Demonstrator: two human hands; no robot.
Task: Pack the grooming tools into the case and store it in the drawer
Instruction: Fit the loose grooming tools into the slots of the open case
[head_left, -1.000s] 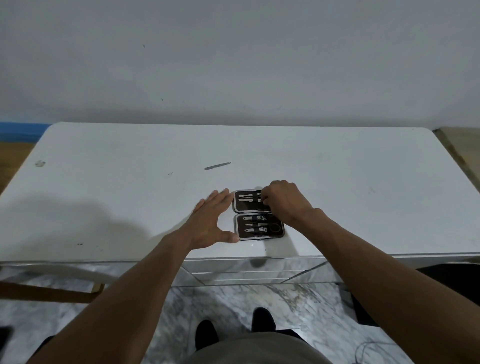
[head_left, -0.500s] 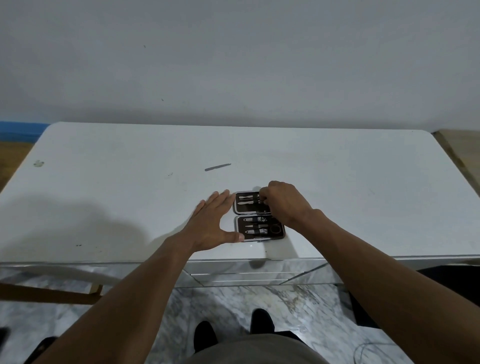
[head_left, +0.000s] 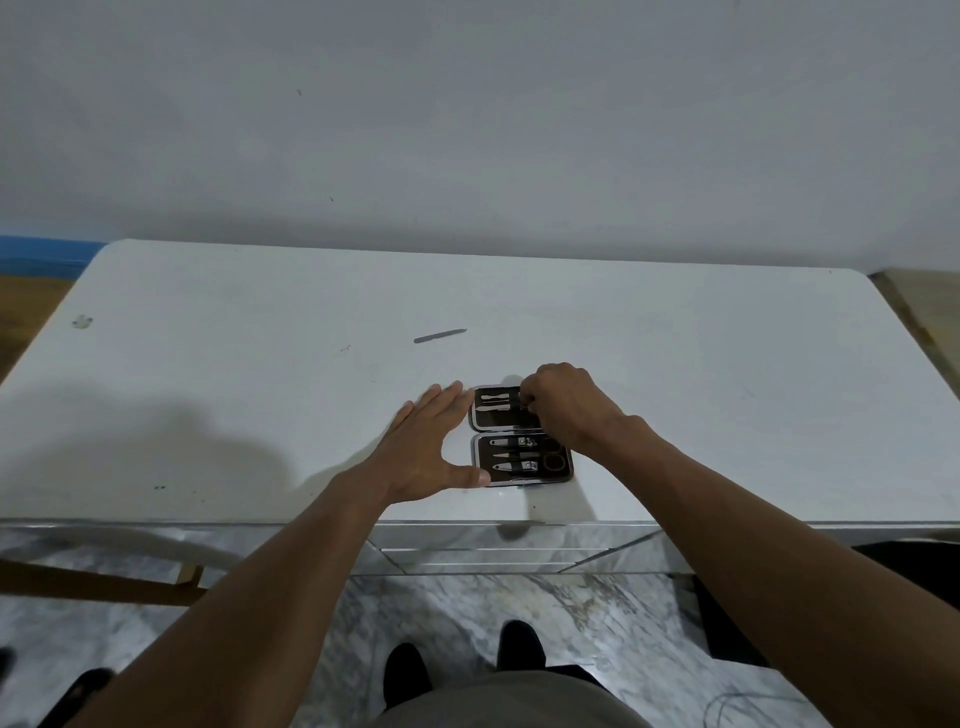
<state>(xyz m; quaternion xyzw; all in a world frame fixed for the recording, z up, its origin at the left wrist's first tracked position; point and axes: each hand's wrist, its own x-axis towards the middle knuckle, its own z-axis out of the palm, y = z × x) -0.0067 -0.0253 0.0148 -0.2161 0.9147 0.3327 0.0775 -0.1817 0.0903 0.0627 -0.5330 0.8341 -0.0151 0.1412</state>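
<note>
A small black grooming case (head_left: 519, 462) lies open flat on the white table (head_left: 727, 405), near its front edge. Its near half holds clippers, slim tools and small scissors. The far half shows two metal tools. My left hand (head_left: 426, 452) lies flat against the case's left edge, fingers spread, thumb at the near corner. My right hand (head_left: 566, 405) covers the right part of the far half, fingertips pinched on a thin tool there; the tool is mostly hidden. A grey nail file (head_left: 440, 336) lies loose on the table, farther back and to the left.
A mirrored drawer front (head_left: 498, 548) sits under the table's front edge, shut. A grey wall rises behind the table. Below are a marble floor, my shoes and a wooden bar (head_left: 104, 584) at the left.
My right hand has shifted slightly over the case's far half, fingers working at a tool. Left hand and case stay in place.
</note>
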